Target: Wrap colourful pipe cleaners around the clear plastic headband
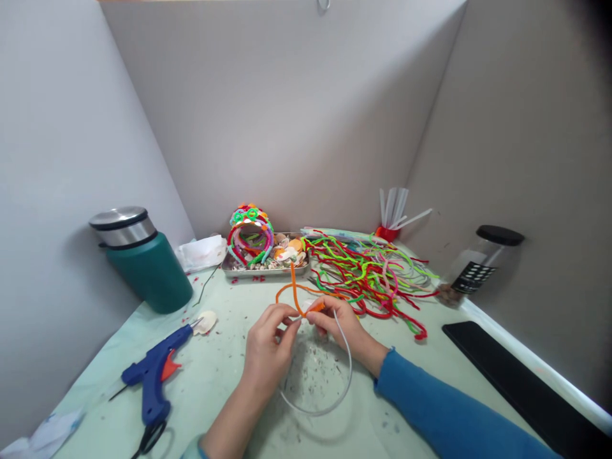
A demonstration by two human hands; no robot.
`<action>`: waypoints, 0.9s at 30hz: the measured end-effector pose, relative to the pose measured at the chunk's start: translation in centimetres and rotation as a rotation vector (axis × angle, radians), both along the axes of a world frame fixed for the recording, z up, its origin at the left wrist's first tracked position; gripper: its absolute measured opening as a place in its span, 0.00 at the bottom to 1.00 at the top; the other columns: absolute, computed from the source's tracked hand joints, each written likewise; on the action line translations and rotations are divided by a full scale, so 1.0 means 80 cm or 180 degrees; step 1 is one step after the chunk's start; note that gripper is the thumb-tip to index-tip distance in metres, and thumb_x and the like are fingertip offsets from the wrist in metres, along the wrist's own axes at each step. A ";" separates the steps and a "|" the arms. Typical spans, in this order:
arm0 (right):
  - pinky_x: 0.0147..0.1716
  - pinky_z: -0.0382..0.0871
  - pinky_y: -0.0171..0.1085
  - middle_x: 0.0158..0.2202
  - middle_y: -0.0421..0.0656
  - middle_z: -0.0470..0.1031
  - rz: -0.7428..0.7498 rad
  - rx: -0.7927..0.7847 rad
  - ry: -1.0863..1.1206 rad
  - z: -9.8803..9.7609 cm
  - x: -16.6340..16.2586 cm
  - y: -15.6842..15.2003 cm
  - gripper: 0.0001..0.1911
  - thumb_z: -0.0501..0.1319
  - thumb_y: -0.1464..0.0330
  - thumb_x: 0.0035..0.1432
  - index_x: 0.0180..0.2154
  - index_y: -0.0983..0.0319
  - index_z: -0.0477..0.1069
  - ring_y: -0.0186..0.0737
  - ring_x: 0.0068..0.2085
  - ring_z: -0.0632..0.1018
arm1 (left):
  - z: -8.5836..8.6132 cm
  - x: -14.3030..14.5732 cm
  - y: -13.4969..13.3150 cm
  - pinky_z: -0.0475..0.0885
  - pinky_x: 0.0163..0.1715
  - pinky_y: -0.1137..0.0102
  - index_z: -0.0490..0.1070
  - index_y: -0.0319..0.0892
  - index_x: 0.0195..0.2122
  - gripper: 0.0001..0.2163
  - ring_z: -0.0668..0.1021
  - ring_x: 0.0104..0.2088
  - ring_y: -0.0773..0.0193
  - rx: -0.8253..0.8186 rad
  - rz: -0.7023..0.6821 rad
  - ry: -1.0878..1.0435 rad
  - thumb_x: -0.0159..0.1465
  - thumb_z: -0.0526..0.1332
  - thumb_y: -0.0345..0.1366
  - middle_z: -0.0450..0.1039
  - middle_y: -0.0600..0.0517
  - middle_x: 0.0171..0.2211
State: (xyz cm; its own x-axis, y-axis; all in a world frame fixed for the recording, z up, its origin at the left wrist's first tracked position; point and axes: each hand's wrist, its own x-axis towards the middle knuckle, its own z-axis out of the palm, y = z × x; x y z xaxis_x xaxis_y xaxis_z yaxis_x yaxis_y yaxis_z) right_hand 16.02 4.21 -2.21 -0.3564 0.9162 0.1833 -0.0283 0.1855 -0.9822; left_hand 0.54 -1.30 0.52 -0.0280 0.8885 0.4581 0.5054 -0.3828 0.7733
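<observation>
Currently both grips are pinched shut: left hand (pixel 270 347) and right hand (pixel 342 328) clamp the orange fuzzy pipe cleaner (pixel 293 287) against the thin white plastic headband (pixel 348 376), mid-desk (pixel 224 382) toward the front edge. Light, bendy wire on a springy hoop; best held at the wrap point.

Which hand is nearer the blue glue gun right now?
Left. The left hand pinches the orange pipe cleaner to the right of the glue gun; the right hand pinches it farther right, beyond the left.
</observation>
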 end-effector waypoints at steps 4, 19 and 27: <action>0.18 0.57 0.29 0.18 0.34 0.64 0.0031 -0.0006 0.0067 -0.001 -0.001 -0.001 0.09 0.62 0.64 0.49 0.28 0.64 0.68 0.28 0.18 0.64 | -0.009 -0.001 0.001 0.71 0.35 0.72 0.72 0.43 0.39 0.09 0.75 0.39 0.63 0.0454 -0.0135 0.0350 0.60 0.55 0.30 0.73 0.48 0.38; 0.20 0.60 0.29 0.20 0.34 0.64 0.0132 0.0219 0.0117 0.008 -0.007 -0.011 0.07 0.62 0.68 0.50 0.33 0.63 0.68 0.29 0.20 0.66 | -0.013 -0.001 0.005 0.69 0.37 0.73 0.74 0.41 0.37 0.10 0.76 0.35 0.66 0.0157 -0.0162 0.0165 0.60 0.54 0.29 0.76 0.49 0.36; 0.16 0.58 0.28 0.18 0.37 0.66 0.0419 -0.0013 -0.0158 0.002 -0.009 -0.010 0.15 0.53 0.61 0.58 0.29 0.65 0.69 0.28 0.17 0.66 | -0.018 -0.005 0.013 0.61 0.17 0.77 0.75 0.37 0.36 0.11 0.67 0.17 0.71 -0.0829 0.0239 -0.0941 0.56 0.58 0.37 0.68 0.56 0.16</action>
State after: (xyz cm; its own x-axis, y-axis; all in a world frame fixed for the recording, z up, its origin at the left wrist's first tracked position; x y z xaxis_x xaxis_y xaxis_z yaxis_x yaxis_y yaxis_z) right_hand 15.27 3.40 -2.03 -0.4820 0.8617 0.1588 -0.0035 0.1793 -0.9838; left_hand 0.13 -0.26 -0.92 -0.1940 0.9643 0.1804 0.2655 -0.1254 0.9559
